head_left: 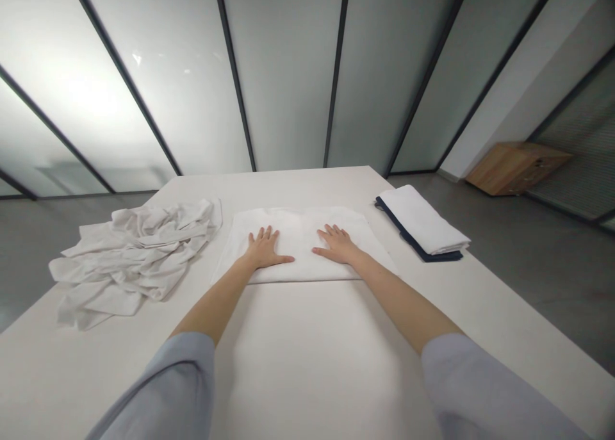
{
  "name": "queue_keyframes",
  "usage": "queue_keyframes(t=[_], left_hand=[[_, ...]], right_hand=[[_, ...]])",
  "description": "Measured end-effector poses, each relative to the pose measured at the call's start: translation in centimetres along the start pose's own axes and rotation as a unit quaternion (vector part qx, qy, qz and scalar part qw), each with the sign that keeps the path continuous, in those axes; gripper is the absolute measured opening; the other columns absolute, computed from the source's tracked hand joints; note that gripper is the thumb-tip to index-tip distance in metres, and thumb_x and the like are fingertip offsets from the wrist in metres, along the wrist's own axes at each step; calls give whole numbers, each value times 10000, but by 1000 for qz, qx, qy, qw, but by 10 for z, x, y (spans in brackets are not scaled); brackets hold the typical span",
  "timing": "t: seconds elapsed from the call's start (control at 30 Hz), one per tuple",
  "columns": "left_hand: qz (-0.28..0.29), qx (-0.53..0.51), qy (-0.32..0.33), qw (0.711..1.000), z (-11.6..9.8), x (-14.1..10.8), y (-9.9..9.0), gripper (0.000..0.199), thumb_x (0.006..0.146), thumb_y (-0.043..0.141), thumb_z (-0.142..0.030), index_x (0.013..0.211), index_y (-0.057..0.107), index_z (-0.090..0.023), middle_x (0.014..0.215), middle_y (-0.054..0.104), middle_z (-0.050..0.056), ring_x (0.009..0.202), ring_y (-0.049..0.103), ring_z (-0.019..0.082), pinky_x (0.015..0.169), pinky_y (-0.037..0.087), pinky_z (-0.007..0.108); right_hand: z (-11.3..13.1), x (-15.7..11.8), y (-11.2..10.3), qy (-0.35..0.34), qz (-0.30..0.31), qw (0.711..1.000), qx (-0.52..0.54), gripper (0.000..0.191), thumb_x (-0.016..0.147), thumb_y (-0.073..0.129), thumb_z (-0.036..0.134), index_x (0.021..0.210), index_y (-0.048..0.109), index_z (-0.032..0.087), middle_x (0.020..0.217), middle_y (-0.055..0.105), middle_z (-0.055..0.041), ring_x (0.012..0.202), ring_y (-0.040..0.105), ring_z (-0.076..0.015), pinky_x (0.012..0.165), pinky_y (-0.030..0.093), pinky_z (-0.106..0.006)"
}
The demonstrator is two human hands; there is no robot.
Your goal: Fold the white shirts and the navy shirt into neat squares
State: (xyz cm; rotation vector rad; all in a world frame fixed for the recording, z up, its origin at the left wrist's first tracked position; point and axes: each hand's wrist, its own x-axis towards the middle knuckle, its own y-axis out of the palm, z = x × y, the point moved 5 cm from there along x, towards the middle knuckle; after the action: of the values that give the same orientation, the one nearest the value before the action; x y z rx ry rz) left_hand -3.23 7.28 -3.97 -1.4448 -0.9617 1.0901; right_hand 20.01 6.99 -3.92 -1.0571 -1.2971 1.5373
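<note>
A white cloth (302, 235) lies flat in the middle of the table, its near edge straight and parallel to me. My left hand (264, 249) rests palm down on its left half, fingers spread and thumb pointing inward. On the right half lies my right hand (336, 244), also flat with the fingers apart. Neither hand grips anything. The cloth looks folded, but how many layers it has I cannot tell.
A crumpled heap of white cloth (144, 248) covers the table's left side. At the right edge a folded white cloth (423, 219) lies on a dark blue one (439, 257). The white table (317, 344) stands before frosted glass panels; a wooden cabinet (512, 168) is beyond.
</note>
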Motion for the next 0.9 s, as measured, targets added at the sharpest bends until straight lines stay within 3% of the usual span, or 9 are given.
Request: queue_keyframes(t=[0.13,0.27,0.4,0.63,0.9], left_hand=[[0,-3,30,1000,-18,-1,-11,1067,668,483,-793,1492,221,-166,1568,124,181,1426,112,396,1113,141,564],[-18,-13,49,999,-46,-20,-8,763,871,313,-639,1482,255,-185,1560,199,148,1429,171,330,1108,212,506],[-46,-10,29,998,-52,-36,5,715,904,154,-644,1469,305,-233,1561,218,106,1429,181,320,1112,187,539],[-42,-1,10,999,-23,-45,12,847,823,160,-771,1493,253,-261,1571,182,80,1438,142,322,1124,149,558],[-52,11,-40,998,32,-63,13,778,874,174,-702,1493,261,-240,1569,191,78,1439,163,282,1144,172,464]], right_hand=[[18,1,-10,-36,-38,998,-25,678,885,431,575,1428,402,170,1537,264,-155,1420,162,-345,1128,152,-472],[47,-17,-4,-61,-82,994,-29,528,954,314,405,1421,409,179,1531,293,-125,1423,175,-305,1126,148,-468],[53,-32,14,-55,-71,996,-12,587,964,214,506,1433,397,204,1528,306,-114,1407,234,-292,1107,200,-459],[19,-44,20,-43,-50,998,-6,736,907,151,663,1467,344,226,1555,246,-79,1426,194,-266,1134,169,-422],[-43,-68,17,29,-50,998,-32,703,925,162,624,1472,327,214,1556,245,-80,1424,202,-257,1139,172,-415]])
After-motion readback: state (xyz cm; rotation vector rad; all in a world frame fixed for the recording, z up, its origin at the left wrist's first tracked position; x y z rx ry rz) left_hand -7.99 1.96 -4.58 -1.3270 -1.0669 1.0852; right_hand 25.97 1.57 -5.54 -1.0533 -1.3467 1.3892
